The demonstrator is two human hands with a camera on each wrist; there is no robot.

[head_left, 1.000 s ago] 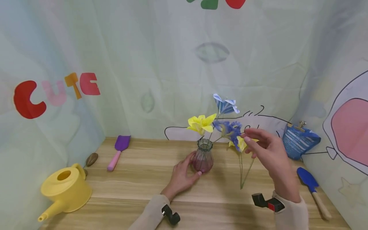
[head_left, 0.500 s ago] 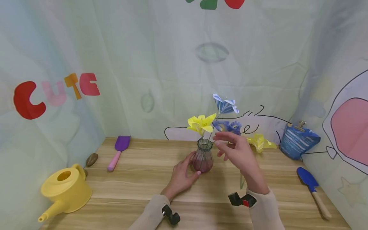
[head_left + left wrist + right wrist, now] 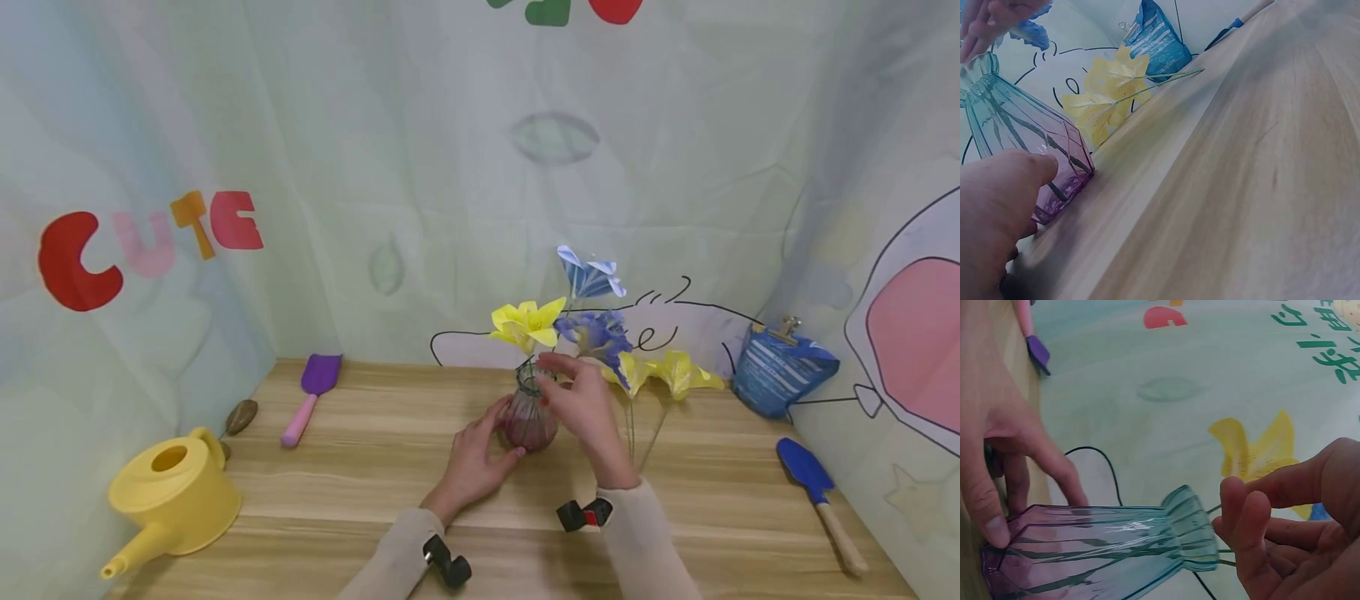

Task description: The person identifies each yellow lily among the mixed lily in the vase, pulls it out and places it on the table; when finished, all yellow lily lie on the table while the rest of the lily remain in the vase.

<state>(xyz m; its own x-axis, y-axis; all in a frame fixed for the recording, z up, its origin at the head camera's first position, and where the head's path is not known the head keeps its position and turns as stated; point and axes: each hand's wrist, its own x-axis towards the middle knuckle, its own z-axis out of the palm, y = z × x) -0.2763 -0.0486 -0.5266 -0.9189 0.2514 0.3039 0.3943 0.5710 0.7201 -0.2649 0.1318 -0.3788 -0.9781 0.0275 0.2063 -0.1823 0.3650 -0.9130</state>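
Observation:
A ribbed glass vase [image 3: 531, 425], greenish at its neck and pink-purple below, stands upright on the wooden table. My left hand [image 3: 474, 458] holds its base, thumb in front and fingers round the side. Thin stems show through the glass. Above the rim are a yellow lily [image 3: 525, 323], a light blue flower [image 3: 590, 277] and a violet-blue flower [image 3: 597, 335]. My right hand [image 3: 581, 404] is at the vase mouth beside the stems, with a gap between thumb and index finger in the head view. In the right wrist view its fingers partly hide the stems.
Yellow flowers [image 3: 678, 375] lie right of the vase, stems toward me. A blue clipped bag [image 3: 780, 371] and a blue trowel [image 3: 804, 467] are at the right. A yellow watering can [image 3: 176, 496], a purple shovel [image 3: 320, 375] and a brown stone [image 3: 242, 416] are at the left.
My right hand has moved left and slightly down, from beside the violet-blue flower to the vase mouth. The left hand and the vase have stayed in place.

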